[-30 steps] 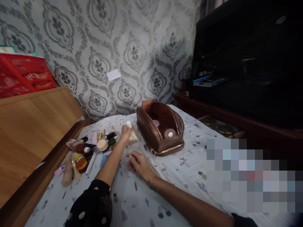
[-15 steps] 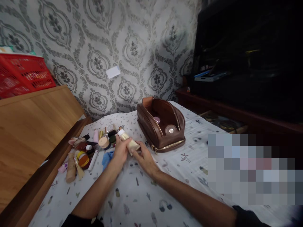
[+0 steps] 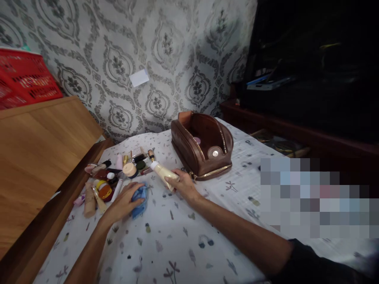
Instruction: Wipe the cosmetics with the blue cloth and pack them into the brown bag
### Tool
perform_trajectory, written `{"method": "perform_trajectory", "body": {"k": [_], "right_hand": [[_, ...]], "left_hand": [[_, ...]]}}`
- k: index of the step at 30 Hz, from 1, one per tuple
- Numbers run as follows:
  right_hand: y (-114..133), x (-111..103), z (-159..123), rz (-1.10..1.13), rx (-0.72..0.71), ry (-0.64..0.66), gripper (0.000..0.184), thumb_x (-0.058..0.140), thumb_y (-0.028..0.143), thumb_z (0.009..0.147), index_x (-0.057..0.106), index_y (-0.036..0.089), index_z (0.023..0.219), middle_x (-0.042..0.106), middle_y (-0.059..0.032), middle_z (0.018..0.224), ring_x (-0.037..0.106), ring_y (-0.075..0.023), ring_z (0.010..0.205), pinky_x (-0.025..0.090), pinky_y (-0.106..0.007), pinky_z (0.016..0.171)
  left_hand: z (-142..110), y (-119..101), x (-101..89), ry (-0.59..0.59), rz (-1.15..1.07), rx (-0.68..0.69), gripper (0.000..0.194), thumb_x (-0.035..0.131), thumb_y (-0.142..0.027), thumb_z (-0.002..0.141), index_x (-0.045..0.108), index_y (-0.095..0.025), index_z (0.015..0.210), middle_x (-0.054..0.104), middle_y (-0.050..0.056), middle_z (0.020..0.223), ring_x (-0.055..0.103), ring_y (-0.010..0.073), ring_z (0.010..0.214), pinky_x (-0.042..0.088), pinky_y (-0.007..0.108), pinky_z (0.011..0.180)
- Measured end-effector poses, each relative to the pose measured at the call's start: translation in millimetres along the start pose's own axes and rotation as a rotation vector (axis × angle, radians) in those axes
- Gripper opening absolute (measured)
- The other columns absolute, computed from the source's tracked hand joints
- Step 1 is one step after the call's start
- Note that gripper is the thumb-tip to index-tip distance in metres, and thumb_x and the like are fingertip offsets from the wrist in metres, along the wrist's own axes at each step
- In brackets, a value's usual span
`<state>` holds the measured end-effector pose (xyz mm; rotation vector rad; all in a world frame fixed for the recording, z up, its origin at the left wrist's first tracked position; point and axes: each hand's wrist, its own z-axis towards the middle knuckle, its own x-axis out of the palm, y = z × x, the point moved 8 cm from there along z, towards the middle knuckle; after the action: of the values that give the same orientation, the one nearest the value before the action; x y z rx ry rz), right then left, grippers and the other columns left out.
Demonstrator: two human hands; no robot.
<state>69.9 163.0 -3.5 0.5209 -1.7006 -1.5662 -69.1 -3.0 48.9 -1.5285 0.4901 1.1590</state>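
Observation:
My right hand [image 3: 186,186] is closed around the lower end of a pale yellow squeeze tube [image 3: 163,173], its white cap pointing up and to the left. On the left, my left hand [image 3: 126,201] rests over a crumpled blue cloth [image 3: 139,202], thumb and fingers closing on its edge. A brown zip-up toiletry bag [image 3: 186,152] stands unzipped beyond my right hand, with a small pinkish round thing [image 3: 197,140] inside it. Beside my left hand lie cosmetics, among them a beige-lidded jar [image 3: 129,170], a white tube [image 3: 117,190] and a brush [image 3: 99,200].
The things lie on a patterned white sheet [image 3: 160,244]. A wooden panel [image 3: 44,138] borders the left side, with a red basket [image 3: 29,77] on top. Papered wall closes off the back, and a dark cabinet [image 3: 296,122] stands at the right.
My left hand has let go of the tube and moved left and down onto the blue cloth. The tube stays in my right hand. The view has shifted slightly.

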Motion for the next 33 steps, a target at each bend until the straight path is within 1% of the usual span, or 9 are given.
{"method": "perform_trajectory", "body": {"k": [2,4,7,10,12,17,20,26,33], "right_hand": [[0.6,0.5,-0.7,-0.020,-0.004,0.008,0.040,0.072,0.050,0.066,0.057,0.018,0.087,0.060,0.0030,0.058,0.058,-0.0147,0.050,0.039,-0.024,0.042],[1.3,1.6,-1.5,-0.033,-0.004,0.021,0.039,0.073,0.049,0.066,0.058,0.019,0.085,0.060,0.0036,0.057,0.057,-0.0139,0.049,0.039,-0.023,0.042],[3.2,4.8,-4.2,-0.001,0.007,0.044,0.043,0.077,0.051,0.063,0.059,0.018,0.086,0.060,0.0038,0.060,0.058,-0.0135,0.050,0.038,-0.022,0.041],[3.4,14.9,-9.9,0.089,0.059,0.140,0.053,0.082,0.052,0.057,0.060,0.018,0.090,0.062,0.0037,0.064,0.059,-0.0126,0.051,0.038,-0.021,0.043],[2.8,22.7,-14.8,0.140,0.108,0.226,0.057,0.084,0.053,0.052,0.058,0.018,0.090,0.063,0.0039,0.066,0.059,-0.0120,0.050,0.040,-0.021,0.044],[5.7,23.1,-18.6,0.027,0.107,0.289,0.056,0.087,0.053,0.050,0.060,0.017,0.083,0.058,0.0057,0.063,0.052,-0.0091,0.052,0.041,-0.020,0.047],[7.5,24.0,-20.6,-0.112,0.084,0.333,0.053,0.087,0.050,0.053,0.064,0.017,0.088,0.059,0.0053,0.066,0.053,-0.0101,0.057,0.041,-0.021,0.050],[23.0,18.1,-25.3,-0.589,-0.103,0.207,0.042,0.086,0.043,0.062,0.071,0.019,0.094,0.065,0.0021,0.078,0.057,-0.0147,0.072,0.040,-0.023,0.062],[34.0,22.4,-34.4,-0.870,-0.271,0.185,0.040,0.082,0.041,0.070,0.070,0.018,0.101,0.071,-0.0057,0.097,0.064,-0.0219,0.086,0.043,-0.028,0.072]], "left_hand": [[-3.2,10.2,-2.7,-0.049,-0.026,-0.042,0.034,0.059,-0.042,0.080,0.068,-0.023,0.107,0.069,0.007,0.106,0.061,0.0257,0.097,0.048,0.038,0.091],[1.1,13.4,-17.1,-0.215,-0.070,-0.095,0.033,0.056,-0.045,0.082,0.067,-0.021,0.102,0.069,0.005,0.097,0.062,0.0238,0.087,0.050,0.036,0.084],[15.9,-5.8,-37.3,-0.413,-0.183,-0.054,0.039,0.055,-0.046,0.083,0.065,-0.021,0.111,0.067,0.006,0.113,0.061,0.0244,0.105,0.047,0.034,0.093],[35.9,-42.4,-26.6,-0.315,-0.296,0.089,0.042,0.055,-0.044,0.087,0.062,-0.023,0.122,0.063,0.006,0.125,0.056,0.0230,0.117,0.042,0.032,0.102],[43.1,-56.9,-9.3,-0.244,-0.356,0.116,0.037,0.054,-0.044,0.089,0.064,-0.022,0.117,0.066,0.006,0.115,0.059,0.0209,0.108,0.045,0.028,0.096],[40.8,-44.9,13.4,-0.389,-0.396,0.057,0.037,0.044,-0.051,0.093,0.061,-0.019,0.083,0.059,0.001,0.075,0.055,0.0169,0.073,0.045,0.025,0.070],[35.5,-38.6,14.0,-0.426,-0.338,0.072,0.039,0.041,-0.052,0.094,0.060,-0.020,0.082,0.058,0.000,0.072,0.056,0.0182,0.073,0.045,0.026,0.069],[24.5,-55.1,6.1,-0.482,-0.225,0.123,0.040,0.036,-0.051,0.096,0.061,-0.021,0.084,0.061,0.002,0.071,0.058,0.0198,0.071,0.048,0.029,0.069],[29.0,-63.0,10.1,-0.357,-0.175,0.162,0.038,0.039,-0.049,0.095,0.060,-0.022,0.079,0.066,0.005,0.076,0.064,0.0219,0.077,0.050,0.032,0.076]]}}
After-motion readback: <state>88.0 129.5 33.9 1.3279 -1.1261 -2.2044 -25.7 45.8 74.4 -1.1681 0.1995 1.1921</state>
